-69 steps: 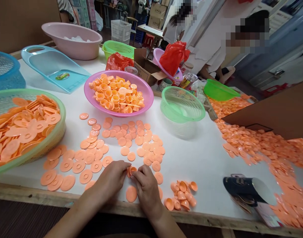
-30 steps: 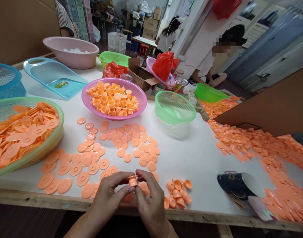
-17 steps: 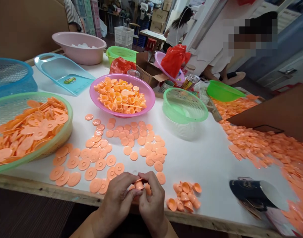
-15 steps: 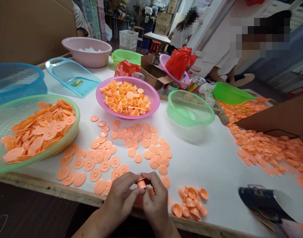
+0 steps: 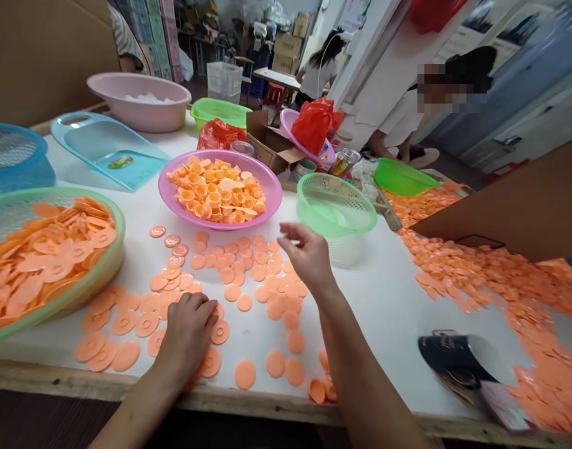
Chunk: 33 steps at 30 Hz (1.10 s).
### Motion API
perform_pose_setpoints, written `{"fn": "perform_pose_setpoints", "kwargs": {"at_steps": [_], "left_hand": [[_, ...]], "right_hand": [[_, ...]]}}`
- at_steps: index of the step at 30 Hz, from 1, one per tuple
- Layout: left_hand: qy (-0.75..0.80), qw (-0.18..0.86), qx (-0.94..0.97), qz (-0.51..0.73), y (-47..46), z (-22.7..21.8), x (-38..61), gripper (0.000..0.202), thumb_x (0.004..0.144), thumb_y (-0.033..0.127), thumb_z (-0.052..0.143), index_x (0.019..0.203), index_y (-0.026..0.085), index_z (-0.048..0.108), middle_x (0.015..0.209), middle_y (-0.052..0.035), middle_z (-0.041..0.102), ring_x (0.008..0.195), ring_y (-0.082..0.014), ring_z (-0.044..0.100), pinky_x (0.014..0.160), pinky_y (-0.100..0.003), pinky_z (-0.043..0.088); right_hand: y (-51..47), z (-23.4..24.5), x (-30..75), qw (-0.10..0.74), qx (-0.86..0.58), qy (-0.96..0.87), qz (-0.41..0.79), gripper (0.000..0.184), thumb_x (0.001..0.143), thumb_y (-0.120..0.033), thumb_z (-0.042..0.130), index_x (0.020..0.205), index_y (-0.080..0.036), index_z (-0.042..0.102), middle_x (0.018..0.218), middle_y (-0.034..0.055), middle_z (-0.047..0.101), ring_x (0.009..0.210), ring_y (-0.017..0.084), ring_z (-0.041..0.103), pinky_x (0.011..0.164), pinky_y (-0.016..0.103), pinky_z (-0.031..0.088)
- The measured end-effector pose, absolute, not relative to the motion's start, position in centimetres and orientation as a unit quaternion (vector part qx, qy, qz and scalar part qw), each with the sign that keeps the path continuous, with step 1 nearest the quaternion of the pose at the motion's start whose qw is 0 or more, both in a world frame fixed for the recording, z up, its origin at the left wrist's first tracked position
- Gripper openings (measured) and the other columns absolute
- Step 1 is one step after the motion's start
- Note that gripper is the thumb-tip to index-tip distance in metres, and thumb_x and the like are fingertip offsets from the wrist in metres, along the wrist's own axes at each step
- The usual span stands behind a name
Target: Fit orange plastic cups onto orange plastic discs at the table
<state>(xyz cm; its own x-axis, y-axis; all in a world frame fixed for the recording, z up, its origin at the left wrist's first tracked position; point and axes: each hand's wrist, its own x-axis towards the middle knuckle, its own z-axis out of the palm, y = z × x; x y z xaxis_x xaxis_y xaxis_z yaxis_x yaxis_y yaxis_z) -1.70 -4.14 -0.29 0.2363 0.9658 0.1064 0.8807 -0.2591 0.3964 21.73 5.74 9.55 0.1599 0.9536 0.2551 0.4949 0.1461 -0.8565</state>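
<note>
The left hand [image 5: 187, 337] lies curled over orange suction-cup discs [image 5: 219, 332] at lower centre, its grip unclear, while the right hand [image 5: 307, 255] hovers open and empty above them, and the label [image 5: 120, 162] on the blue dustpan [image 5: 94, 140] at upper left is unreadable

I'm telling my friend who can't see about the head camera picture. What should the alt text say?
A person's left hand rests on flat orange discs spread across a white table, while the right hand is raised above them. Just ahead stands a pink bowl heaped with orange cups.
</note>
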Motion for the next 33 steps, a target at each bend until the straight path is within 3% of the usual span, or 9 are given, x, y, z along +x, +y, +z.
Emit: {"fn": "perform_pose_setpoints", "kwargs": {"at_steps": [3,9,13,17,21,26,33], "left_hand": [[0.546,0.172,0.801,0.176,-4.2,-0.5,0.2,0.022,0.091,0.021,0.049,0.090,0.023,0.070,0.096,-0.0060,0.065,0.090,-0.0220,0.054,0.076,-0.036,0.038],[0.488,0.204,0.822,0.212,-4.7,-1.8,0.7,0.024,0.093,0.026,0.045,0.096,0.023,0.069,0.099,-0.0063,0.064,0.089,-0.0221,0.054,0.078,-0.036,0.041],[0.491,0.200,0.820,0.214,-5.2,-1.9,0.4,0.018,0.087,0.030,0.053,0.092,0.023,0.069,0.097,-0.0061,0.064,0.089,-0.0230,0.055,0.078,-0.036,0.043],[0.517,0.199,0.806,0.208,-5.1,-0.9,0.9,0.023,0.085,0.031,0.056,0.103,0.023,0.068,0.096,-0.0057,0.064,0.089,-0.0228,0.057,0.077,-0.036,0.044],[0.543,0.206,0.778,0.238,-4.7,-0.7,-0.1,0.026,0.091,0.031,0.048,0.105,0.022,0.068,0.096,-0.0060,0.065,0.091,-0.0214,0.058,0.078,-0.035,0.045],[0.544,0.211,0.782,0.221,-5.1,-0.8,-1.0,0.020,0.088,0.032,0.053,0.091,0.022,0.070,0.091,-0.0051,0.064,0.088,-0.0210,0.056,0.078,-0.035,0.044],[0.524,0.223,0.799,0.194,-5.2,-0.1,1.9,0.018,0.086,0.027,0.054,0.094,0.025,0.070,0.094,-0.0052,0.063,0.087,-0.0214,0.054,0.079,-0.037,0.041]], "right_hand": [[-1.2,7.1,25.2,0.354,-0.655,-0.593,0.307,0.017,0.078,-0.025,0.062,0.087,-0.019,0.074,0.088,0.0047,0.074,0.080,0.019,0.067,0.072,0.033,0.052],[-11.0,4.4,30.6,0.218,-0.738,-0.562,0.304,0.016,0.075,-0.017,0.055,0.074,-0.019,0.071,0.076,0.0030,0.072,0.073,0.018,0.065,0.068,0.030,0.049],[-13.2,3.8,31.5,0.172,-0.744,-0.596,0.248,0.016,0.077,-0.017,0.055,0.082,-0.020,0.069,0.081,0.0033,0.069,0.077,0.018,0.063,0.070,0.030,0.047],[-13.1,3.2,31.1,0.127,-0.737,-0.639,0.180,0.012,0.076,-0.019,0.058,0.082,-0.021,0.068,0.081,0.0048,0.066,0.081,0.022,0.059,0.072,0.033,0.045],[-12.7,3.1,31.2,0.135,-0.731,-0.644,0.178,0.011,0.081,-0.025,0.056,0.080,-0.022,0.066,0.078,0.0043,0.065,0.076,0.021,0.058,0.067,0.032,0.045],[-12.4,3.1,31.2,0.197,-0.714,-0.623,0.251,0.032,0.091,-0.031,0.046,0.116,-0.026,0.065,0.088,0.0040,0.064,0.078,0.018,0.063,0.071,0.031,0.050],[-11.7,4.0,29.8,0.189,-0.706,-0.639,0.240,0.021,0.092,-0.025,0.047,0.091,-0.024,0.068,0.084,0.0022,0.065,0.077,0.018,0.062,0.067,0.029,0.049]]}}
